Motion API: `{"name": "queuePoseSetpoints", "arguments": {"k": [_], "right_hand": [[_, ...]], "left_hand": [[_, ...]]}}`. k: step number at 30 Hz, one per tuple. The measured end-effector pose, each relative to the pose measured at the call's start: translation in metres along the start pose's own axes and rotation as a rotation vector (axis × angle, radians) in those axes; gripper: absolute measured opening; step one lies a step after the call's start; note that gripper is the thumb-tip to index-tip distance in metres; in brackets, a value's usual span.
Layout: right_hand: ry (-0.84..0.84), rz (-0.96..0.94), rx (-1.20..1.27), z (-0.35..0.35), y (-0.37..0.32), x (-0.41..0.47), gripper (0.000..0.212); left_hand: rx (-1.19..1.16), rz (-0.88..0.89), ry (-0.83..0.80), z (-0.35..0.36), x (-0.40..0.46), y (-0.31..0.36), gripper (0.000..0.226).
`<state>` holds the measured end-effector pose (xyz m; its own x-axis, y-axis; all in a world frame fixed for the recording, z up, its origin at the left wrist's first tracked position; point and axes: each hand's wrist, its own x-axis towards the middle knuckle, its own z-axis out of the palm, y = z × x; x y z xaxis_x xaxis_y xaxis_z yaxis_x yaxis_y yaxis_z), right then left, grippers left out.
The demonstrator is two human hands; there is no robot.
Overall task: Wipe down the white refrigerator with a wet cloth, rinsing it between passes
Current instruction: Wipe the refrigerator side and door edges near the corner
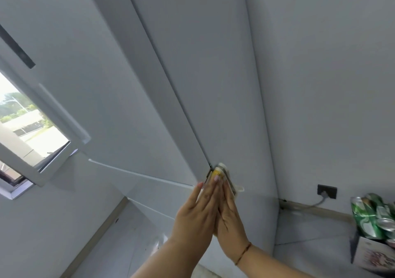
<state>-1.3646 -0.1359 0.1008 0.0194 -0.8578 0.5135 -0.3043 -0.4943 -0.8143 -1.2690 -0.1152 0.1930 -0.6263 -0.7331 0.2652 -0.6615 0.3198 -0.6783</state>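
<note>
We note a tall white refrigerator [213, 85] filling the centre of the view, with a dark vertical seam running down to its corner edge. Both hands are raised against it, side by side and touching. The left hand [197, 213] lies flat with straight fingers on the front face, just left of the seam. The right hand [228, 215], fingers also straight and together, presses a folded cloth [224, 175], white with a yellow patch, against the refrigerator at the seam; the cloth shows beyond the fingertips. A thin cord bracelet [243, 253] sits on the right wrist. To the left we record an open window [36, 136]. At lower right, a wall socket [327, 191] with a plugged cable, and green cans [372, 218] in a carton.
</note>
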Motion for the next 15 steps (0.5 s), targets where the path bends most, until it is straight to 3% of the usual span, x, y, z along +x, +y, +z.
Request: {"name": "queuePoseSetpoints", "arguments": {"k": [3, 5, 8, 12, 15], "right_hand": [[-0.053, 0.150, 0.288, -0.007, 0.004, -0.007, 0.058], [-0.058, 0.183, 0.400, -0.014, 0.005, -0.014, 0.059], [-0.036, 0.141, 0.318, -0.015, -0.004, -0.014, 0.050], [0.001, 0.100, 0.267, -0.015, -0.043, 0.011, 0.057], [0.050, 0.046, 0.254, -0.014, -0.063, 0.037, 0.053]], "left_hand": [[-0.004, 0.026, -0.105, 0.002, -0.001, 0.014, 0.068], [-0.059, 0.023, -0.070, 0.002, -0.004, 0.024, 0.063], [-0.198, 0.007, 0.153, 0.002, -0.019, 0.030, 0.055], [-0.350, -0.089, 0.485, 0.002, -0.046, 0.019, 0.036], [-0.387, -0.217, 0.548, -0.003, -0.047, 0.005, 0.037]]}}
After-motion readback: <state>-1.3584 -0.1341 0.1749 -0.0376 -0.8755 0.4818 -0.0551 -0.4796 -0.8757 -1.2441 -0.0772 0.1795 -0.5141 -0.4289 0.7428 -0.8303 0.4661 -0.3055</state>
